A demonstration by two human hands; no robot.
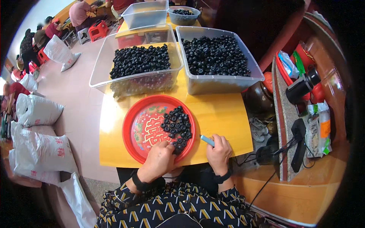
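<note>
My left hand point(156, 160) is at the near rim of a round red tray point(127, 142), its fingers curled together beside the heap of small black ring-shaped pieces point(176, 122). What those fingers hold, if anything, is hidden. The pieces cover the right side of the tray, and its patterned bottom shows at the left. To the right of the tray, my right hand point(220, 156) grips a slim tool with a light-blue handle point(207, 140). A short dark tip sticks out of the handle toward the tray.
Behind the tray, two clear plastic bins, left point(138, 83) and right point(224, 83), hold many black pieces on the yellow table point(228, 121). Stuffed white sacks point(47, 148) line the floor at left. Right of the table stands a ledge with a power strip point(299, 144) and cables.
</note>
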